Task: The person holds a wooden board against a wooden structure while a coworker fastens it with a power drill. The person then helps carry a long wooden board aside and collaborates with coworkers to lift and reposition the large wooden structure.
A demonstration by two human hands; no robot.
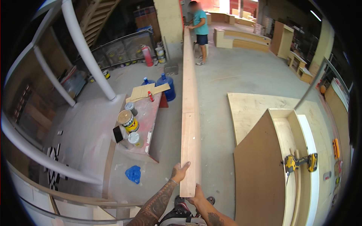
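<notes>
A long, pale wooden beam (190, 143) runs from me straight away toward the far end of the room. A seam crosses its upper face partway along. My left hand (180, 172) grips its left side near the close end, thumb on the top face and fingers hidden below. Lower down, my right hand (198, 196) wraps the right corner of the same end, its fingers partly underneath. At the far end stands a person (200, 28) in a teal shirt and dark shorts, with a hand at the beam.
On the left, a low table (145, 116) bears paint cans (128, 119), a phone (118, 132) and thin wood pieces. Blue water jugs (168, 86) stand behind it; a blue plastic bag (133, 174) lies on the floor. At right, a cordless drill (298, 162) rests across a wooden cabinet frame (260, 150).
</notes>
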